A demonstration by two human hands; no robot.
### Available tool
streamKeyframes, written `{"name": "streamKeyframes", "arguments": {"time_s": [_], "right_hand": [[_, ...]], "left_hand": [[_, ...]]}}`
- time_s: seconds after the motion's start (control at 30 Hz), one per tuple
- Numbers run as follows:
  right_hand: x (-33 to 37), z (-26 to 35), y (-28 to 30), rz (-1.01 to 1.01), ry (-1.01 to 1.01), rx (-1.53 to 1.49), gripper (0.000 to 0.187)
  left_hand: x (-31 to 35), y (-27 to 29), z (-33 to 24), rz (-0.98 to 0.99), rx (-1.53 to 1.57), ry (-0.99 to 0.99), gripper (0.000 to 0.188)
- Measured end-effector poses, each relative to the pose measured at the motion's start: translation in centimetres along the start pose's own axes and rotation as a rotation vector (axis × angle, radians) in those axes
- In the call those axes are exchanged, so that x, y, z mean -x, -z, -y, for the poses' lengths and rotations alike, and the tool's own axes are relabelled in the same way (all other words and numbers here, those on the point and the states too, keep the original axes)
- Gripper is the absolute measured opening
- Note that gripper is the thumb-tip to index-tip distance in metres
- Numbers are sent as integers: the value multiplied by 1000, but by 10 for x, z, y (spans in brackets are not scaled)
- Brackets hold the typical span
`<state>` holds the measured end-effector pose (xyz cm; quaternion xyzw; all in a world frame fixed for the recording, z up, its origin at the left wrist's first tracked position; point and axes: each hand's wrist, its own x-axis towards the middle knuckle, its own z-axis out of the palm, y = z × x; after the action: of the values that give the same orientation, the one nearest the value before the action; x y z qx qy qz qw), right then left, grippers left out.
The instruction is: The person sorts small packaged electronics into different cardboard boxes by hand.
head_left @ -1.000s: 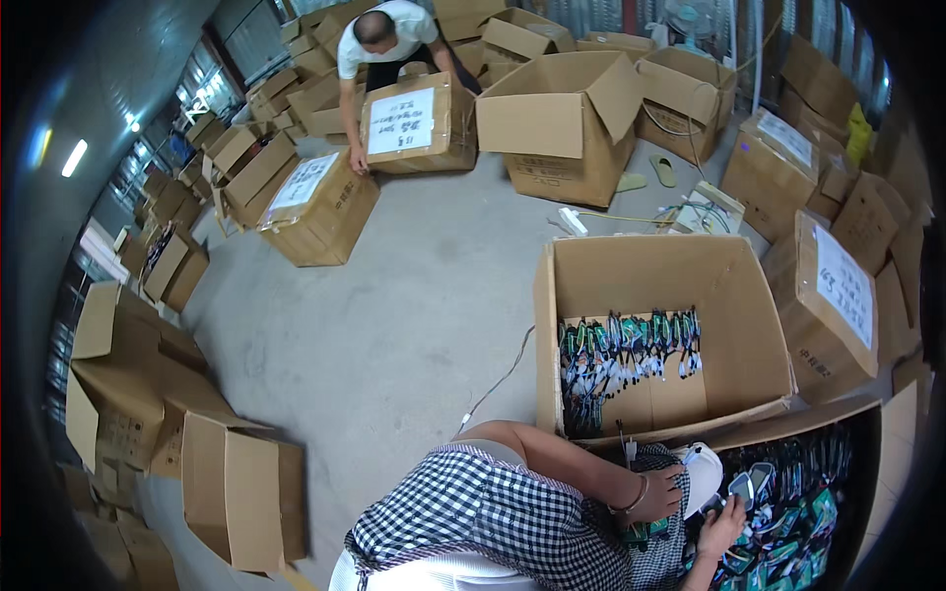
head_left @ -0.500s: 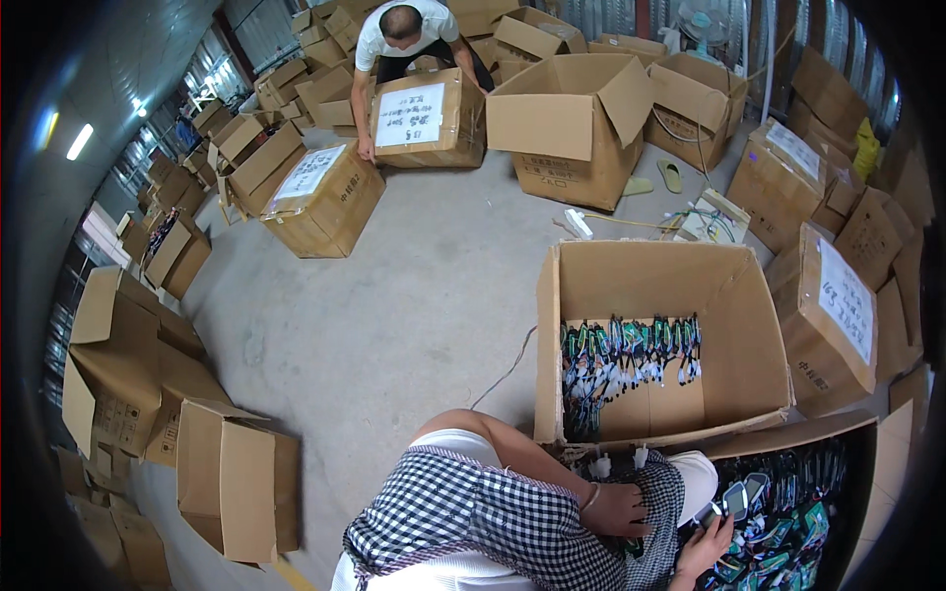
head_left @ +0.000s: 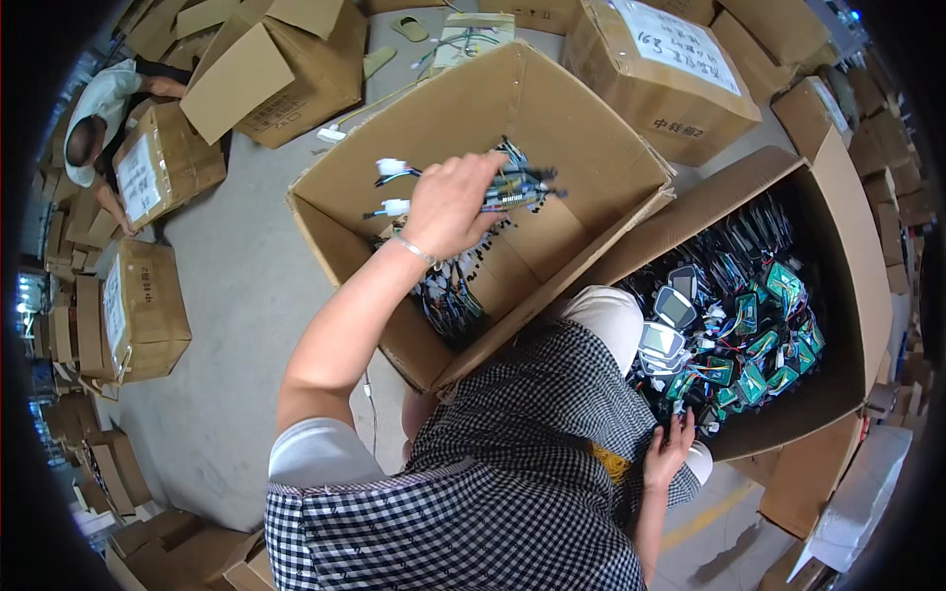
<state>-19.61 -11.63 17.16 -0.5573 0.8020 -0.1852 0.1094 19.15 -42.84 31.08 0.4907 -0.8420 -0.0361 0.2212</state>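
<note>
My left hand [head_left: 451,209] is closed around a bunch of wired circuit boards [head_left: 522,189], with white plugs dangling on its left side. It hangs over the open cardboard box [head_left: 340,212] in front of me, above the wired boards [head_left: 448,300] lying inside. At the near edge of a second open box [head_left: 724,207], my right hand [head_left: 670,448] has its fingers apart beside loose wires. Green circuit boards [head_left: 751,382] and grey display units with screens [head_left: 660,343] fill that second box. Whether the right fingertips touch a wire is unclear.
A taped carton [head_left: 670,84] stands behind the two boxes. At the far left, a co-worker [head_left: 99,118] bends over another taped carton [head_left: 163,167]. A cable [head_left: 372,404] lies on the floor by my box. Sandals [head_left: 409,28] and a wired panel [head_left: 473,37] lie beyond.
My view has swung to the right. My left hand has gone from my lap to above the front box, now with a bunch of boards. My right hand has moved away from the display units.
</note>
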Motion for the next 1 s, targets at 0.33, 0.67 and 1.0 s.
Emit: {"name": "streamKeyframes", "arguments": {"time_s": [0.33,0.67,1.0], "right_hand": [[68,1,58,49,-149,70,31],[43,-4,75,12,-221,130,29],[-129,65,4,86,209,204,38]], "left_hand": [[118,-267,76,681,-348,-573,35],[189,-312,89,1097,-236,11,42],[-37,-168,-32,312,175,8,16]]}}
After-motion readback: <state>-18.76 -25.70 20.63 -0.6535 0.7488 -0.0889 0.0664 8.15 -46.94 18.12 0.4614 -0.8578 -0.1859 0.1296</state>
